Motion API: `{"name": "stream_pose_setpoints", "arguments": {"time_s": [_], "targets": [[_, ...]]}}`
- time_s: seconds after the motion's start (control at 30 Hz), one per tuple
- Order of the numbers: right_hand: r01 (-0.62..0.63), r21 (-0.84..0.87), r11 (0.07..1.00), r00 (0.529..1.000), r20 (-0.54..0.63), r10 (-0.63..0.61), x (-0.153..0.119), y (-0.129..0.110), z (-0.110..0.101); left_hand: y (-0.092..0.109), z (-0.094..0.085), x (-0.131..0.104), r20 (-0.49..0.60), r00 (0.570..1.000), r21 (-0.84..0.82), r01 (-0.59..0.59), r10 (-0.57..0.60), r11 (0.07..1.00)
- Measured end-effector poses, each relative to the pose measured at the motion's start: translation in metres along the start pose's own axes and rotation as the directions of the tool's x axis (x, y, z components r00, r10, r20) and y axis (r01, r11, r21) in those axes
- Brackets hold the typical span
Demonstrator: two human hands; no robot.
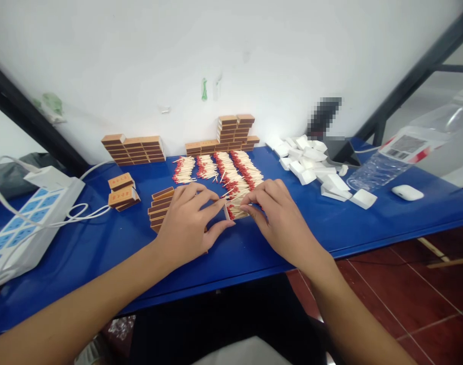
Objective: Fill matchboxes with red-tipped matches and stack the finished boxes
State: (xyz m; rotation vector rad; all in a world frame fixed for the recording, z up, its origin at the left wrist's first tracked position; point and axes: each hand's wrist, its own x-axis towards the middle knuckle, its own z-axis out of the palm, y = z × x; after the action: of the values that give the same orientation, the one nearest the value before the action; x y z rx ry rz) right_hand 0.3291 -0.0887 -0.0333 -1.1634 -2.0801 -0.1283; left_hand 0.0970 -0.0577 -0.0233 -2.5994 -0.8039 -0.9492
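My left hand pinches the left end of a small white matchbox tray between thumb and fingers. Red-tipped matches lie in the tray. At its right end, my right hand is closed, thumb against fingertips, on matches; how many is hidden. Just behind the tray, loose matches lie in several rows on the blue table. Matchbox sleeves or boxes with brown striking sides stand stacked beside my left hand, partly covered by it.
Stacked matchboxes line the wall, with a taller stack behind the matches. White empty trays are heaped at right, near a plastic bottle and a white earbud case. A power strip with cables and loose matchboxes lie left.
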Motion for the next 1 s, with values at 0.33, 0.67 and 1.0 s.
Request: {"name": "stream_pose_setpoints", "arguments": {"time_s": [0.33,0.67,1.0], "targets": [[-0.042,0.109,0.993,0.998,0.061,0.036,-0.002,0.006,-0.015,0.001,0.001,-0.001,-0.001,0.999,-0.051,0.041,-0.041,0.998],[-0.069,0.144,0.987,0.99,0.133,0.05,-0.004,0.009,-0.017,0.004,0.001,-0.001,-0.04,0.999,-0.111,0.016,-0.02,0.994],[-0.116,0.186,0.976,0.99,0.105,0.098,-0.004,0.015,-0.021,0.003,0.001,-0.001,-0.028,0.997,-0.272,0.065,-0.076,0.96]]}}
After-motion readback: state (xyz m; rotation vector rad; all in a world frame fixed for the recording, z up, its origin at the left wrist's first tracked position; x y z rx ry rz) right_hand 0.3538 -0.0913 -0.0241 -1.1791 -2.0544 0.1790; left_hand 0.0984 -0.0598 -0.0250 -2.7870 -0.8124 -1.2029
